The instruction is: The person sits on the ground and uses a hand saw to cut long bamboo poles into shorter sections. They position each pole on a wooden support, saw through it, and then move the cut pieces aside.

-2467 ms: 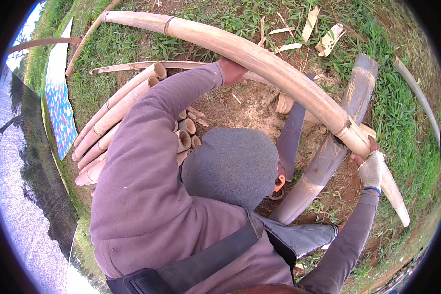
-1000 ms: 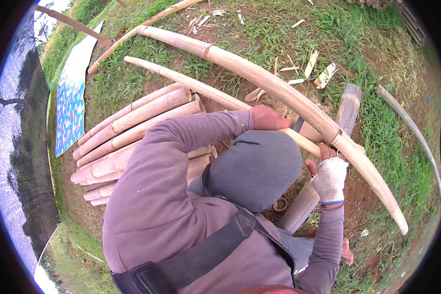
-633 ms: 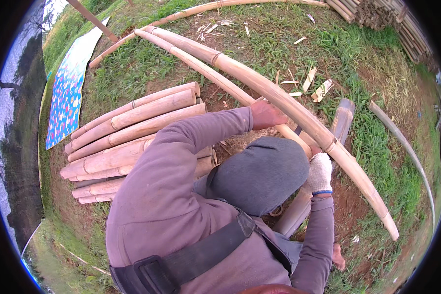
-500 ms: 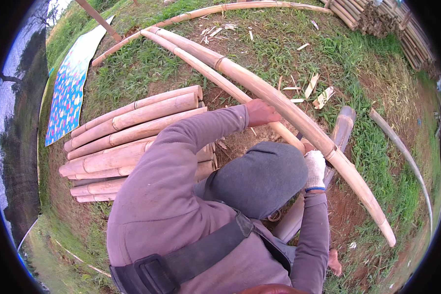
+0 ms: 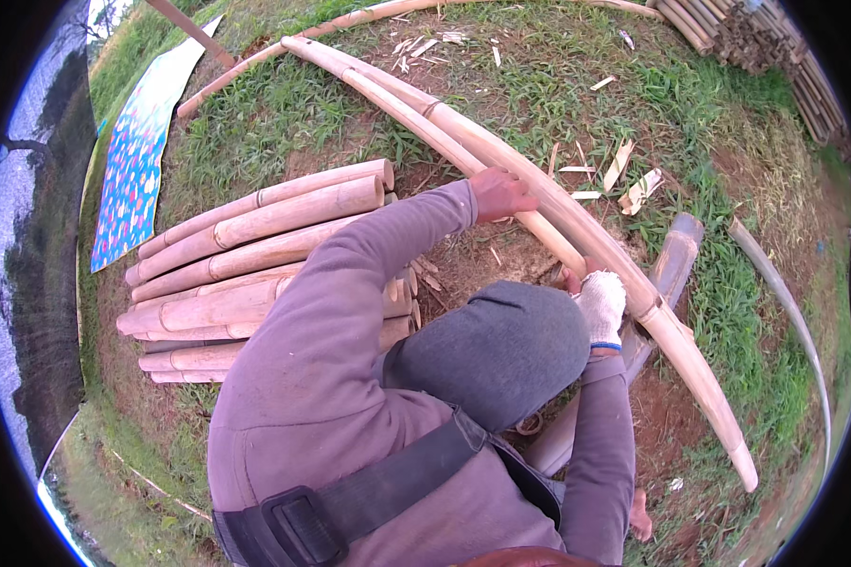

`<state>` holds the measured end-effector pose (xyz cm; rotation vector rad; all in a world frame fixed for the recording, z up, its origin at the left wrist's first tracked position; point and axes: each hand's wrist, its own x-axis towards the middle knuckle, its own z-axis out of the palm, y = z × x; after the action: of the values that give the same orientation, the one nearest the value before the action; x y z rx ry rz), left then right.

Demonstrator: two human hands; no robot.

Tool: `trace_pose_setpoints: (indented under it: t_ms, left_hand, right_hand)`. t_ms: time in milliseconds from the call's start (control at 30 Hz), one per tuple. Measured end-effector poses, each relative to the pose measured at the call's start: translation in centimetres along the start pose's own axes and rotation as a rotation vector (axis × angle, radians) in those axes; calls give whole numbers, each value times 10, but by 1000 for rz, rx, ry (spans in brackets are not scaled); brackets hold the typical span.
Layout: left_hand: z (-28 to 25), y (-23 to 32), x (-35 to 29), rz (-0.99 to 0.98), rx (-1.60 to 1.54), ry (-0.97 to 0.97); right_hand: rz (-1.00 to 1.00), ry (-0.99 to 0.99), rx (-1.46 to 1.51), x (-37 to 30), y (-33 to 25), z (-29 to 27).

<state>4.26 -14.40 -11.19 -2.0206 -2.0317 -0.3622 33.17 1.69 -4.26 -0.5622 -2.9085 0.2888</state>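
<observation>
A thinner bamboo pole [image 5: 411, 123] runs from the far left toward my knee, alongside a thicker bamboo pole [image 5: 501, 156]. My bare left hand [image 5: 503, 194] is closed over the thinner one partway along, its fingertips close to the thicker one. At the near end of the thinner pole, my right hand [image 5: 602, 307], in a white knit glove, is closed with bare fingertips showing at the pole's tip. Part of its grip is hidden. The thicker pole passes over a weathered bamboo support [image 5: 676, 253] to the right of my right hand.
Cut bamboo lengths [image 5: 255, 236] lie stacked at my left. Pale split pieces [image 5: 640, 192] are scattered on the grass beyond the poles. A grey curved pole [image 5: 785, 302] lies at right, a bamboo pile [image 5: 728, 38] at far right. A patterned blue sheet [image 5: 132, 180] stands at far left.
The thinner pole has moved closer against the thicker one at its far end. Both hands have shifted slightly, the left nearer me in view of the pole. The thicker pole's near end sits slightly lower.
</observation>
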Motion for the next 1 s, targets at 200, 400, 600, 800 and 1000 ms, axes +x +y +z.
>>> trace_pose_setpoints:
  t_ms: [200,400,600,800,1000]
  left_hand:
    - [2,-16,13,-31,-33,-43]
    - [-6,-28,17,-39,-94,-95]
    - [-6,-35,24,-45,-118,-150]
    - [0,-40,27,-73,-145,-126]
    - [-3,-48,26,-84,-153,-183]
  right_hand:
    - [-3,33,-6,21,3,1]
    - [-9,-46,-4,41,9,8]
    - [-46,9,15,49,18,16]
    - [-75,60,37,54,25,21]
    - [-41,7,62,64,21,22]
